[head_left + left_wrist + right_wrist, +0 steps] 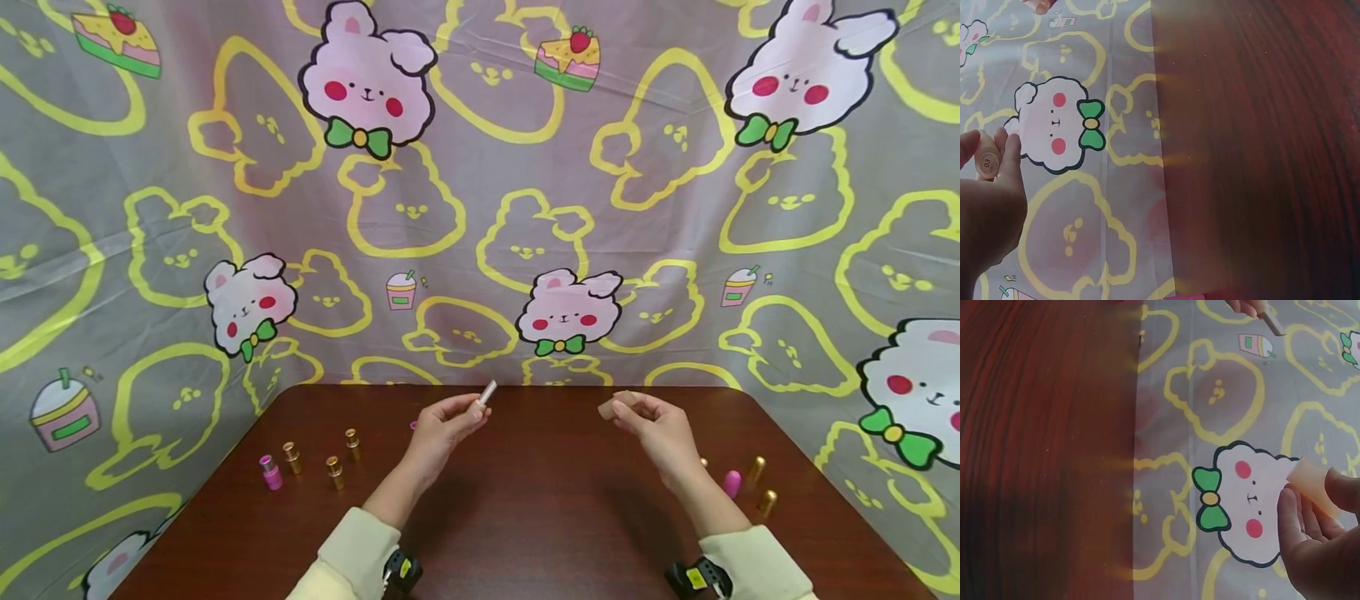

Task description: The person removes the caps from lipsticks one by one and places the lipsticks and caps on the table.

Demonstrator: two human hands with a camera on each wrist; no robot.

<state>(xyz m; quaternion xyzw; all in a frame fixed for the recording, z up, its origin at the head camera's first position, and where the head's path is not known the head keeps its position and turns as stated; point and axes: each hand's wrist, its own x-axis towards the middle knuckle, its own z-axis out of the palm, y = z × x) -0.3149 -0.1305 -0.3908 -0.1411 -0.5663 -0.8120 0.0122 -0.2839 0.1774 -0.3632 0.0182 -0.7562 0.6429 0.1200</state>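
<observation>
Above the middle of the table, my left hand (448, 429) pinches a lipstick tube (487, 392) by its base, the silvery end tilted up and to the right. In the left wrist view the beige bottom of this lipstick tube (987, 164) shows a round label reading 03. My right hand (662, 429) holds a beige lipstick cap (617, 407) between thumb and fingers; the right wrist view shows the cap (1310, 481) pale and partly covered by the fingers. Tube and cap are apart, with a wide gap between the hands.
At the left of the dark wooden table (540, 500) several uncapped lipsticks stand, gold ones (335, 472) and a pink one (271, 472). A pink cap (732, 484) and gold caps (767, 503) stand at the right, partly behind my forearm. A patterned curtain (480, 208) surrounds the table's back and sides.
</observation>
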